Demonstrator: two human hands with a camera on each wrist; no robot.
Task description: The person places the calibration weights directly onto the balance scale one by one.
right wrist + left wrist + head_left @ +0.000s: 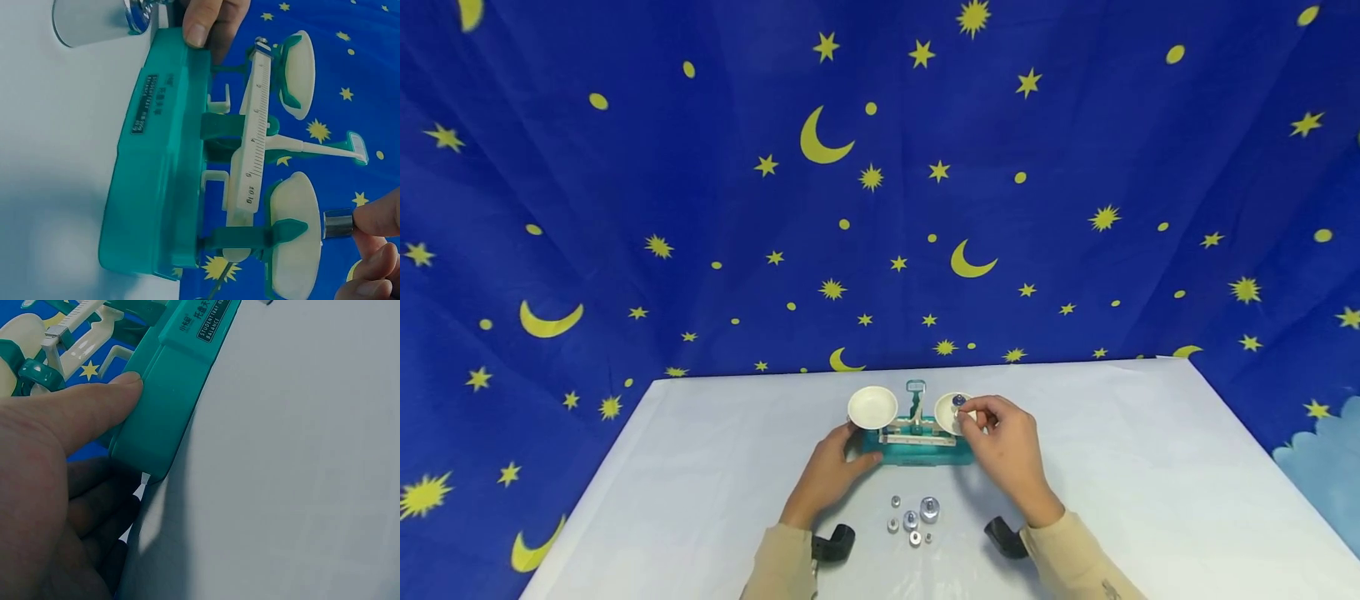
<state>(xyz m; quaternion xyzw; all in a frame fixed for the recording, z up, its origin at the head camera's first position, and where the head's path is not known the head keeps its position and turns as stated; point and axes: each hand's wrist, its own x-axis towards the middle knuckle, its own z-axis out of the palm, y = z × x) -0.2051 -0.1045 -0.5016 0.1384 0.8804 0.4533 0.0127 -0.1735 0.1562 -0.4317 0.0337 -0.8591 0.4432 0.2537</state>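
Balance [917, 456] — teal base [140, 175], two cream pans [872, 408]

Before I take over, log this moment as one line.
left hand: grips green plastic balance base | right hand: pinches silver metal cylindrical weight over white round pan

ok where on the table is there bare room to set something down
The flat white tabletop is bare left of the left hand and right of the right hand, out toward its side edges. The middle is crowded: small silver cylindrical metal weights sit in front of the green plastic balance.
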